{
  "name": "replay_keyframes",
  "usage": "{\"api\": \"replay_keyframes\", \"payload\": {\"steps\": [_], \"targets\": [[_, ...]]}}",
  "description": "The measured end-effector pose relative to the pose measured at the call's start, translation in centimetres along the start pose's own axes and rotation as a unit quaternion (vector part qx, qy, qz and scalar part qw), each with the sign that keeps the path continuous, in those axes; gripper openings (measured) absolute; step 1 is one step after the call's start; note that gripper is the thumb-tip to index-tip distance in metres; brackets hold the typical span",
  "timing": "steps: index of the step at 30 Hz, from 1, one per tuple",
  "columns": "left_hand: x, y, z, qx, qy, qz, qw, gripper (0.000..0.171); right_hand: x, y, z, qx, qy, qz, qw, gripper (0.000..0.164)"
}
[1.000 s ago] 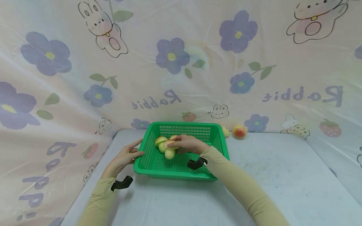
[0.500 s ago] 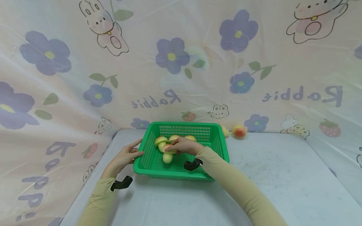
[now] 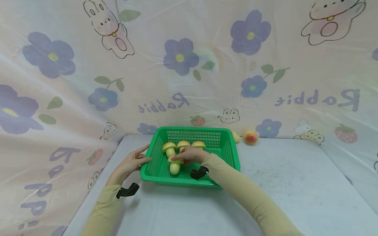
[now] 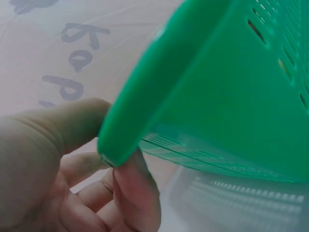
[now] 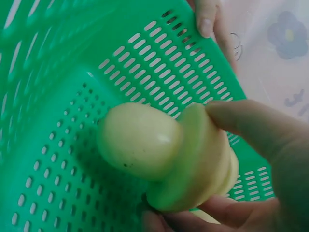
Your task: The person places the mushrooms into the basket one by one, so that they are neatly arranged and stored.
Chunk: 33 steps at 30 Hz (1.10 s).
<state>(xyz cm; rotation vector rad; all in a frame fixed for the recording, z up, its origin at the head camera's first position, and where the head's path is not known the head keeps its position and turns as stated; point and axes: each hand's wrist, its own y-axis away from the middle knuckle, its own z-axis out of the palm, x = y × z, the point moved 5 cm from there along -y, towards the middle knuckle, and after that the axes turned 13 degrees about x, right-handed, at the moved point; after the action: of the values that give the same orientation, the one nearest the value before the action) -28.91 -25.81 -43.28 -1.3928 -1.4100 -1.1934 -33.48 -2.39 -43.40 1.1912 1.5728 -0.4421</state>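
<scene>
My left hand grips the left rim of a green slotted plastic basket. In the left wrist view the rim passes between thumb and index finger. Inside the basket, my right hand holds a toy mushroom by its cap, thumb on one side and fingers on the other. Its pale rounded stem points toward the basket's front. Behind it stand three more mushrooms with yellow-brown caps: one at the left, one in the middle and one at the right, partly covered by my right hand.
A round red-and-yellow fruit lies behind the basket's right side. Beside it, a pale yellow object is partly hidden by the basket. A patterned cloth hangs behind the white table.
My right hand has lowered the mushroom slightly toward the basket's front left. The mushrooms at the back show more now. My left hand has stayed on the rim.
</scene>
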Motion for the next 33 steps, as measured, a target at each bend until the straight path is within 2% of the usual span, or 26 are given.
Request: {"api": "replay_keyframes", "payload": {"steps": [8, 15, 20, 24, 33], "targets": [[0.1, -0.2, 0.0, -0.002, -0.002, 0.001, 1.0, 0.076, 0.5, -0.5, 0.3, -0.012, -0.006, 0.02, 1.0, 0.034], [-0.1, -0.3, -0.1, 0.003, 0.004, -0.01, 0.9999, 0.074, 0.4, -0.7, 0.5, -0.011, 0.012, 0.03, 0.999, 0.033], [-0.1, -0.3, 0.0, -0.003, 0.0, 0.001, 1.0, 0.073, 0.3, -0.8, 0.8, -0.003, 0.024, 0.04, 0.999, 0.033], [-0.1, -0.4, 0.0, 0.001, -0.001, -0.003, 1.0, 0.073, 0.3, -1.1, 1.1, -0.007, 0.021, 0.042, 0.999, 0.041], [0.0, -0.3, 0.0, -0.003, 0.002, 0.0, 1.0, 0.075, 0.2, -1.5, 1.7, -0.01, -0.008, 0.049, 0.999, 0.041]]}}
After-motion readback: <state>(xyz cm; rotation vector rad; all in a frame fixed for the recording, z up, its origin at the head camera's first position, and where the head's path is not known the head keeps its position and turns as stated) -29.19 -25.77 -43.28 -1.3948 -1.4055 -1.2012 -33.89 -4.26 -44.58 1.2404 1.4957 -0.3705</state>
